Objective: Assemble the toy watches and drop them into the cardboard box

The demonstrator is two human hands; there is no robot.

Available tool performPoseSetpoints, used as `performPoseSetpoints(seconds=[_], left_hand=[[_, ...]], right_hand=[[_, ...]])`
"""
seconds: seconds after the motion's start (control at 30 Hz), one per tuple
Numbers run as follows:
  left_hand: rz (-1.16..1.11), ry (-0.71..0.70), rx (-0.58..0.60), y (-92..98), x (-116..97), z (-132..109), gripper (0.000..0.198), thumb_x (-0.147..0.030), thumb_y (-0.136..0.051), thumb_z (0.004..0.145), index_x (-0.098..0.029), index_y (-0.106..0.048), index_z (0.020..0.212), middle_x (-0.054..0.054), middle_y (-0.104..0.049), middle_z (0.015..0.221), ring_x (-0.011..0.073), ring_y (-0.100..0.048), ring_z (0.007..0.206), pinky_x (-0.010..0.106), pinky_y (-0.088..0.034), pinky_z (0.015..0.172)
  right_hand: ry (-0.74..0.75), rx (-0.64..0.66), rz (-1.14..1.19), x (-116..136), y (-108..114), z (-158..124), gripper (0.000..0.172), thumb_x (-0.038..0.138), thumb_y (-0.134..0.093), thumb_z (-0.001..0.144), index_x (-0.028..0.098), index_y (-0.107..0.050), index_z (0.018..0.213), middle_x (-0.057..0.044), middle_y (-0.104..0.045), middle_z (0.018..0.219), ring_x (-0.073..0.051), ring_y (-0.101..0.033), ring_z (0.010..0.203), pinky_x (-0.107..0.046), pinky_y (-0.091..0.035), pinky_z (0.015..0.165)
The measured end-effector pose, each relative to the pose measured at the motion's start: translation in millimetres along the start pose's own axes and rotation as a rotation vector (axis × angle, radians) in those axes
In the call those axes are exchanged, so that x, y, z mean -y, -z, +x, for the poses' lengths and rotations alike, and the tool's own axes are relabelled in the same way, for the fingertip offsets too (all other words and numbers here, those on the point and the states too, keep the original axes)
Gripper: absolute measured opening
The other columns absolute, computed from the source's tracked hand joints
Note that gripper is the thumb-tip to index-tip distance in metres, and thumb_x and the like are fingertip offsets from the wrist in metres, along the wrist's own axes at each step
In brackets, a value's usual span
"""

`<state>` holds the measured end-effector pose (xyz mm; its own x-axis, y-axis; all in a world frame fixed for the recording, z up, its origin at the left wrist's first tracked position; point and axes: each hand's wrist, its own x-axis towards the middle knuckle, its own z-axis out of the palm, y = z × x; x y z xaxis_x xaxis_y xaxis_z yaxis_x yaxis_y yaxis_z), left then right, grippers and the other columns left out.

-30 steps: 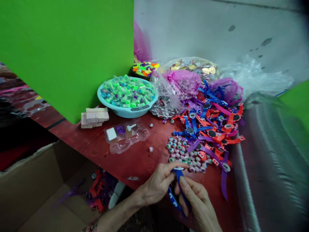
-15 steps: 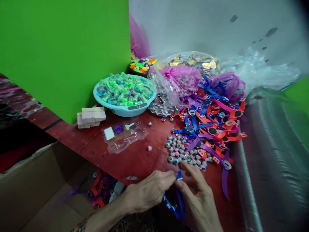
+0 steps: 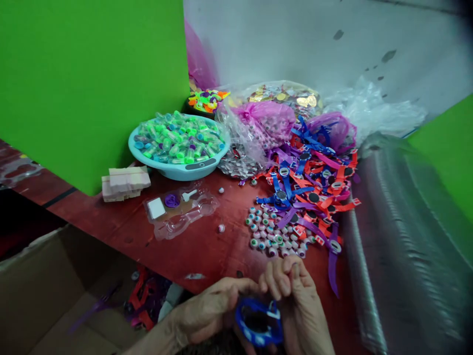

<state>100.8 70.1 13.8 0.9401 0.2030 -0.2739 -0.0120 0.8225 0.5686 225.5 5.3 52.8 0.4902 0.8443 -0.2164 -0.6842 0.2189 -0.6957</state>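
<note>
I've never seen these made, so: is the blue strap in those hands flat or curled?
Curled: the blue strap, between left hand and right hand, forms a ring around a dark gap.

Small craft workshop: red worktable, heaped toy watch straps, cardboard carton.

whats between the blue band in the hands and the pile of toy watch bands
In the head view, a loose patch of small eyeball beads on the red table lies between the blue band and the pile of toy watch bands.

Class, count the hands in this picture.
2: the left hand at bottom centre and the right hand beside it, both at a looped blue strap.
</note>
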Motion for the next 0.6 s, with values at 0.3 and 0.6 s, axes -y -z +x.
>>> performPoseSetpoints(seconds=[0.3, 0.6], left_hand=[[0.42, -0.012, -0.061, -14.1, -5, -13, 0.044, -0.056, -0.065, 0.074, -0.013, -0.069, 0.086, -0.002, -0.047, 0.065, 0.0063, -0.041, 0.048, 0.019, -0.03, 0.046], [0.372, -0.015, -0.061, -7.0, 13, -13, 0.068, -0.073, -0.069, 0.054, -0.018, -0.067, 0.094, 0.0, -0.052, 0.076, 0.0111, -0.041, 0.063, 0.023, -0.036, 0.06]], right_hand=[[-0.022, 0.051, 0.051, 15, 7, -1, 0.022, 0.033, -0.066, 0.081, 0.021, -0.055, 0.067, 0.009, -0.025, 0.05, -0.006, -0.023, 0.043, -0.016, -0.037, 0.044], [-0.066, 0.138, -0.113, -5, 0, -6, 0.028, 0.046, -0.063, 0.08, 0.023, -0.055, 0.066, 0.008, -0.023, 0.047, -0.006, -0.021, 0.037, -0.019, -0.031, 0.037]])
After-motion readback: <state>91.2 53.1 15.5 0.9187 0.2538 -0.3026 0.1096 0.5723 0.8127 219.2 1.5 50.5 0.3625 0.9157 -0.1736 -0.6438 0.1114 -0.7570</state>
